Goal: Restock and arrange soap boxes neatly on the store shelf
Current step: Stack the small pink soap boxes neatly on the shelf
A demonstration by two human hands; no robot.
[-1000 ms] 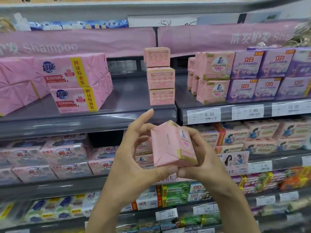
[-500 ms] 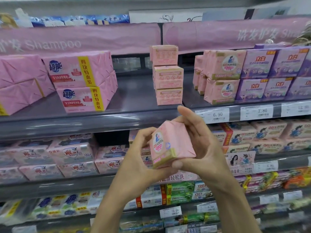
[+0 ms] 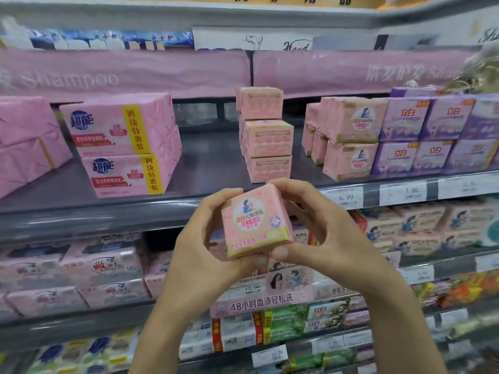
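Soap box (image 3: 256,221) | location: held in air before shelf (image 3: 216,166) edge, label forward | hands: left hand (image 3: 199,247) and right hand (image 3: 321,228) grip its sides | done: three-box stack (image 3: 266,136) shelved | pending: this box unplaced.

soap box (image 3: 256,221): back and side faces hidden under left grip (image 3: 199,247) and right grip (image 3: 329,233). Bottom edge partly under both thumbs. Small print on the front too blurred to read.
6.90 price label (image 3: 348,197): left end behind right grip fingers.
Rightmost price label (image 3: 467,186): digits unreadable.
Pink wrapped packs (image 3: 24,141) cut by left edge. Purple boxes (image 3: 483,122) cut by right edge.
Top sign (image 3: 291,0) cropped, characters half gone.
Gold object (image 3: 483,68) at right edge: blurred, can't identify.
Lower-shelf packs (image 3: 102,265): some hidden behind both forearms, print smeared.
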